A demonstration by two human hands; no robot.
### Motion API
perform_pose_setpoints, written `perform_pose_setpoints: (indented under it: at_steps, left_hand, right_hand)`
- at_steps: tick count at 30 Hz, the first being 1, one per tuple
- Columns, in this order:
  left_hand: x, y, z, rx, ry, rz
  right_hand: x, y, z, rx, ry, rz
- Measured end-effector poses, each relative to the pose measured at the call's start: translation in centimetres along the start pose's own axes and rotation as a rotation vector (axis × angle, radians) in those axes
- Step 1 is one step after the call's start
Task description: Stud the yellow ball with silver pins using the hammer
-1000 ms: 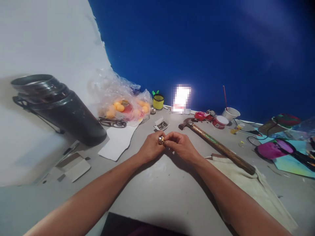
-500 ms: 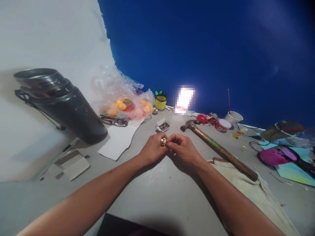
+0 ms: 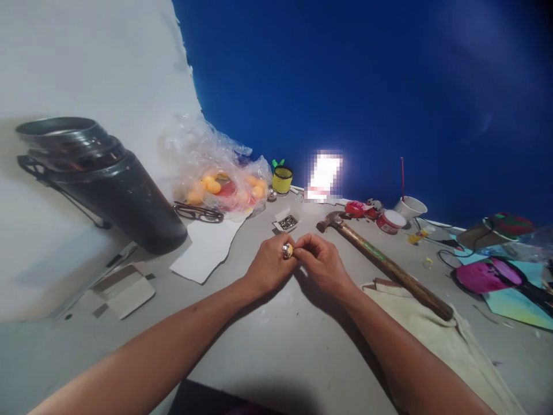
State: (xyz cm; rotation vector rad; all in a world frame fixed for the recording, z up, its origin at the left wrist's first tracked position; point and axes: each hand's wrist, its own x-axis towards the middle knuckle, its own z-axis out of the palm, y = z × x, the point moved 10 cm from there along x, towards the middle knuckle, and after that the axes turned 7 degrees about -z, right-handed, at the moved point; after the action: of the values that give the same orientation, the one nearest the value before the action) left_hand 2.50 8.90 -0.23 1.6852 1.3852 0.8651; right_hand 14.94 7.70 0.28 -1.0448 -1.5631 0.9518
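Observation:
My left hand (image 3: 273,263) is closed around a small shiny silver ball (image 3: 286,249), which shows a yellow patch on its right side. Against that patch, the fingertips of my right hand (image 3: 320,257) are pinched together. Whatever lies between them is too small to make out. Both hands meet just above the middle of the table. Behind them is a small white open box (image 3: 280,225) of tiny metal pieces. A claw hammer (image 3: 384,260) lies to the right, its handle partly over a pale cloth (image 3: 425,328).
At left stand a dark thermos flask (image 3: 129,190) and an open carton (image 3: 129,294). Glasses (image 3: 203,213) lie by white paper (image 3: 207,251) and a plastic bag (image 3: 207,150) of orange balls. A yellow pot (image 3: 282,181), white cup (image 3: 411,208) and pink pouch (image 3: 486,275) sit farther back and right.
Both hands keep nearly the same pose, the fingertips shifting slightly at the ball. Objects on the left appear a little farther left as the view shifts slightly.

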Motion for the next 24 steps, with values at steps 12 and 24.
perform_pose_setpoints:
  at_steps: [12, 24]
  left_hand:
    - [0.0, 0.1, 0.2, -0.035, -0.034, 0.007]
    - [-0.2, -0.6, 1.4, 0.050, -0.120, -0.065]
  right_hand:
    - [-0.3, 1.5, 0.9, 0.329, -0.045, 0.199]
    - [-1.5, 4.4, 1.9, 0.586, -0.075, 0.533]
